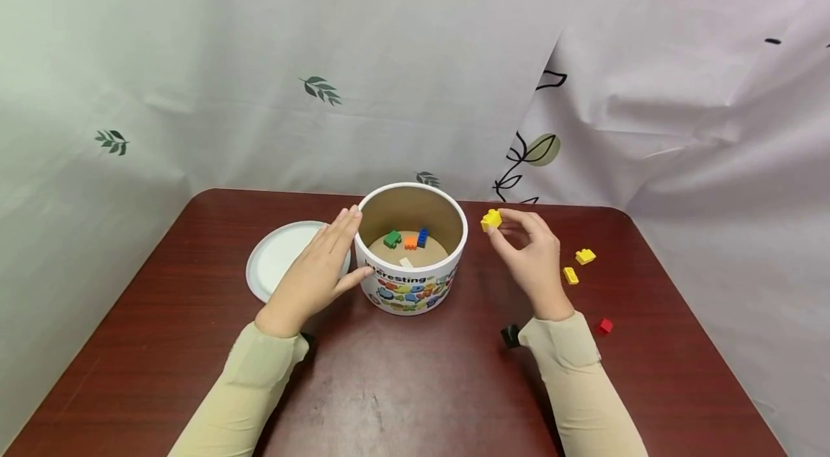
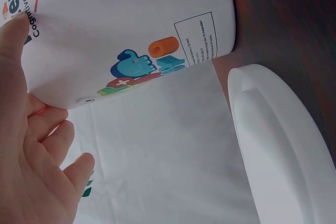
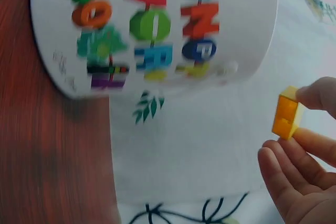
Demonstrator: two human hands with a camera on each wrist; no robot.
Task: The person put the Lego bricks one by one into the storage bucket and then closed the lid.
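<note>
A round white tub point(image 1: 415, 291) with printed letters and pictures stands upright and uncovered. Inside it, on the bottom, lie a green brick point(image 1: 392, 239), an orange brick point(image 1: 411, 243), a blue brick point(image 1: 423, 237) and a white piece point(image 1: 405, 262). My left hand point(image 1: 318, 266) rests along the tub's left side, fingers straight, thumb at the front of the rim. Right of the tub, my right hand point(image 1: 533, 255) pinches a yellow toy brick point(image 1: 491, 220) between thumb and fingers, raised at about rim height. The brick's hollow underside faces the right wrist view.
A white round lid point(image 1: 279, 255) lies left of the tub. To the right on the dark red table point(image 1: 415, 385) are a yellow brick point(image 1: 585, 256), another yellow brick point(image 1: 570, 275) and a red brick point(image 1: 605, 326). A pale patterned curtain point(image 1: 363, 68) hangs behind the table.
</note>
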